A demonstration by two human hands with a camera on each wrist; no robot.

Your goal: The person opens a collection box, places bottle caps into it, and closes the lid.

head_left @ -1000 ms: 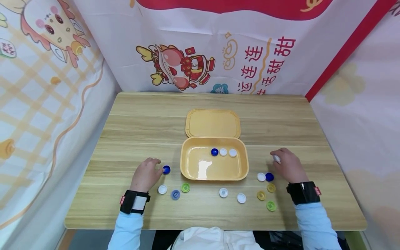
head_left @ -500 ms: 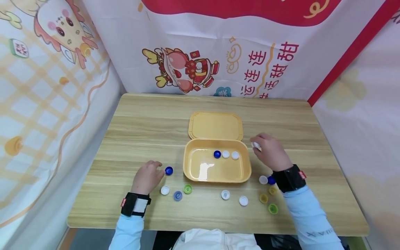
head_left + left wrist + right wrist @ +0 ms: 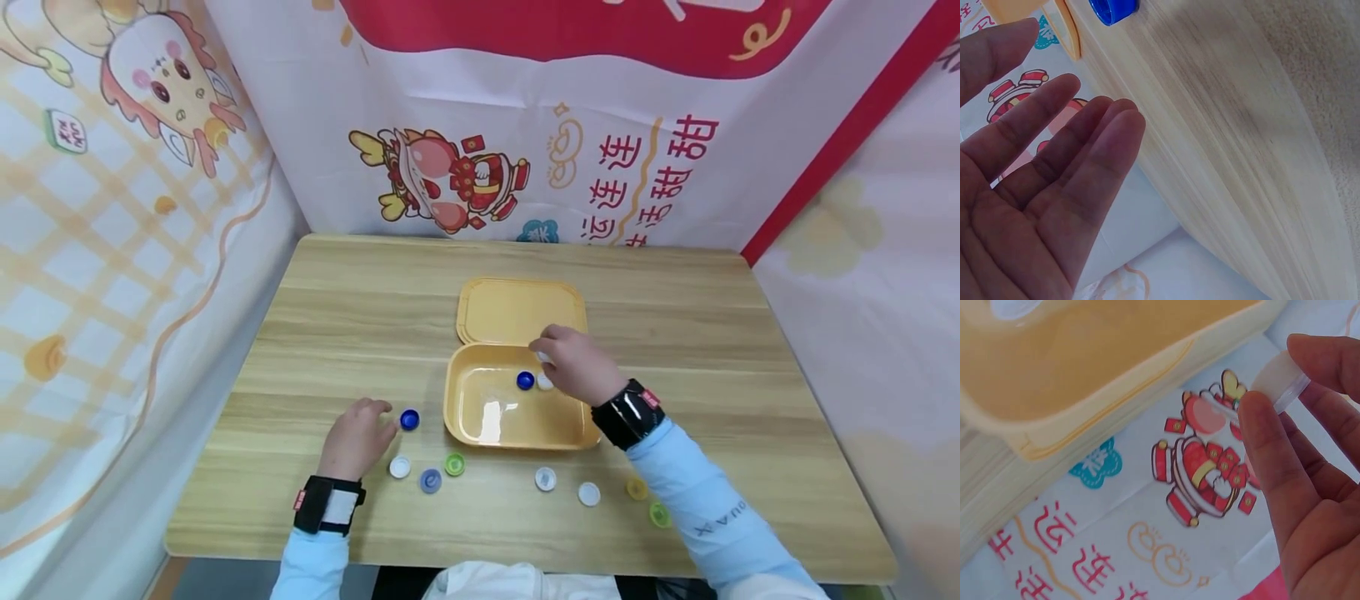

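Over the back edge of a yellow plastic box (image 3: 465,421), my right hand (image 3: 579,365) pinches a white bottle cap (image 3: 1280,378) between thumb and fingers. Inside the box lie a blue bottle cap (image 3: 525,380) and a white cap (image 3: 544,382) partly covered by that hand. My left hand (image 3: 357,440) hovers at the left with loosely bent fingers and nothing in its grasp. Just right of its fingertips is another blue cap (image 3: 409,419), also seen at the top of the left wrist view.
The box's yellow lid (image 3: 521,310) lies behind it. In front are a white cap (image 3: 400,467), a light blue cap (image 3: 431,481), a green cap (image 3: 454,464) and two more white ones. The right sleeve (image 3: 705,492) overlaps the caps on the right, including a yellow one (image 3: 637,488).
My right hand has carried the white cap leftward from the right side of the table to above the box. My left hand has stayed beside the blue cap.
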